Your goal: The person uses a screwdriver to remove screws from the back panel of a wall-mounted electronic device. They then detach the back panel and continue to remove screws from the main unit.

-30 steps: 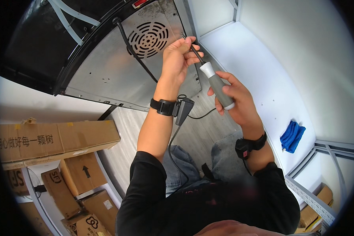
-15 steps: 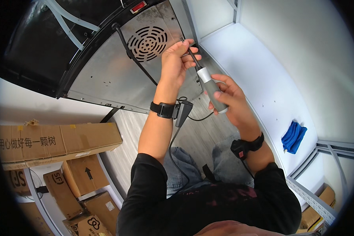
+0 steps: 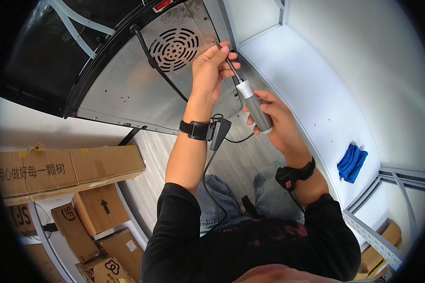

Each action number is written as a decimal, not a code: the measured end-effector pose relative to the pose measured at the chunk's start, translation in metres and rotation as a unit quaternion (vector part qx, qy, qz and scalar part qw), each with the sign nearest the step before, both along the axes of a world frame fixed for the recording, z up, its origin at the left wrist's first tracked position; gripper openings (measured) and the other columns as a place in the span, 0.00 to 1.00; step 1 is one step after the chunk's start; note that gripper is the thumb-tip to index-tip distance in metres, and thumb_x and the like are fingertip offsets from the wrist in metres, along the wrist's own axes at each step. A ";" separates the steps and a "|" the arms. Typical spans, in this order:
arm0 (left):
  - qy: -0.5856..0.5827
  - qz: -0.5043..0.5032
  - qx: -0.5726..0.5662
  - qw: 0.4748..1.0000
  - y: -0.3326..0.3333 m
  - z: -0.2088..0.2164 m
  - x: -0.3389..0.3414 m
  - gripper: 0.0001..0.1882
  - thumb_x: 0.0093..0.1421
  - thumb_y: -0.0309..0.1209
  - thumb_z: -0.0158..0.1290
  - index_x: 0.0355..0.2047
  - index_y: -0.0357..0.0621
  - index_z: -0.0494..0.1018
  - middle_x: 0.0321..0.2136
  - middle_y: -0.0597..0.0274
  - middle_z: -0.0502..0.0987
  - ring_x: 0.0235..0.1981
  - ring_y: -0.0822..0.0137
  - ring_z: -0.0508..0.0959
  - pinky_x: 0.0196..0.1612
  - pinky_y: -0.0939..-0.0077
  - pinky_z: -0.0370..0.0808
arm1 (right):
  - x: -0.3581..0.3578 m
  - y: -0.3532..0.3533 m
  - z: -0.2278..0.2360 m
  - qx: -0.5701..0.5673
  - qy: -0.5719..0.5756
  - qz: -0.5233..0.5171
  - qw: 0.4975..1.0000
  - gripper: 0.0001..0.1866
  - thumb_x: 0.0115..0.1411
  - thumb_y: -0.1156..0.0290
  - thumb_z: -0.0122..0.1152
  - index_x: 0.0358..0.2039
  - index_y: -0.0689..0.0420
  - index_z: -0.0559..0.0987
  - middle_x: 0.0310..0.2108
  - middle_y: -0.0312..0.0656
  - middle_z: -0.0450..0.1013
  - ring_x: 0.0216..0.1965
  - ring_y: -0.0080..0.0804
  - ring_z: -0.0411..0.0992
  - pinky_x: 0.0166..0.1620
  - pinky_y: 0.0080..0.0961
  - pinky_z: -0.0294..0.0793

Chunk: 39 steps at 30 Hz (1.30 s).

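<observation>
While the person sits low on the pale plank floor (image 3: 231,165) with knees drawn up, cardboard boxes (image 3: 71,170) are stacked at their left and a folded blue cloth (image 3: 352,162) lies on the white shelf (image 3: 316,94) at their right, well apart from the work. Both wrists carry black bands, the left one with a small black unit and a cable trailing down. The right hand (image 3: 274,120) is wrapped closed around the grey handle of a screwdriver (image 3: 255,111), shaft pointing up and away. The left hand (image 3: 211,68) has its fingertips pinched shut on the thin shaft near the tip, steadying it at the right edge of the appliance's metal back panel (image 3: 127,94). Beyond the hands sit the round vent grille (image 3: 174,48) and a black cable (image 3: 158,66) running across the panel. Judgement: the panel remains seated on the appliance, so fastener work at this edge is in hand, not finished. Whether the tip is engaged in a screw cannot be determined; the fingers cover it.
</observation>
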State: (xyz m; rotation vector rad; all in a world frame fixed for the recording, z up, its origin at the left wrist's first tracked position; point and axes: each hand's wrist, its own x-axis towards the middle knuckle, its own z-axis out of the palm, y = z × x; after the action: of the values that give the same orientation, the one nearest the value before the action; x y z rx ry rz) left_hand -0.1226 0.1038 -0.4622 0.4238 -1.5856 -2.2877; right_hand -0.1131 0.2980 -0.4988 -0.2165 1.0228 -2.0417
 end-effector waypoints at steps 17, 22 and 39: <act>0.053 -0.049 0.070 0.995 -0.010 -0.009 0.006 0.20 0.67 0.37 0.36 0.46 0.31 0.67 0.28 0.51 0.76 0.28 0.57 0.81 0.26 0.72 0.81 | -0.004 0.020 -0.004 0.035 0.033 -0.023 0.999 0.21 0.53 0.72 0.46 0.49 0.63 0.67 0.35 0.48 0.70 0.24 0.27 0.70 0.17 0.16 0.65; 0.063 -0.014 0.062 0.996 0.017 -0.017 -0.007 0.14 0.67 0.35 0.37 0.38 0.35 0.67 0.28 0.50 0.76 0.28 0.56 0.80 0.25 0.72 0.82 | -0.031 0.048 -0.013 0.026 0.019 0.004 0.999 0.21 0.52 0.71 0.47 0.47 0.63 0.67 0.32 0.48 0.71 0.22 0.27 0.70 0.14 0.15 0.64; -0.131 -0.201 0.065 0.969 0.210 -0.218 -0.060 0.10 0.61 0.33 0.52 0.32 0.37 0.73 0.23 0.64 0.74 0.25 0.73 0.75 0.31 0.80 0.75 | -0.030 0.277 -0.160 0.181 -0.092 -0.139 0.969 0.23 0.47 0.66 0.51 0.43 0.67 0.71 0.28 0.47 0.74 0.18 0.25 0.69 0.13 0.16 0.62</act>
State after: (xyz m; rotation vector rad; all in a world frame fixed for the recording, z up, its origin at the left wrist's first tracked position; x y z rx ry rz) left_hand -0.1828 0.3140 -0.6801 0.4914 -1.7873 -2.7469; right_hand -0.1426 0.5745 -0.6590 0.3187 1.3403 -2.0258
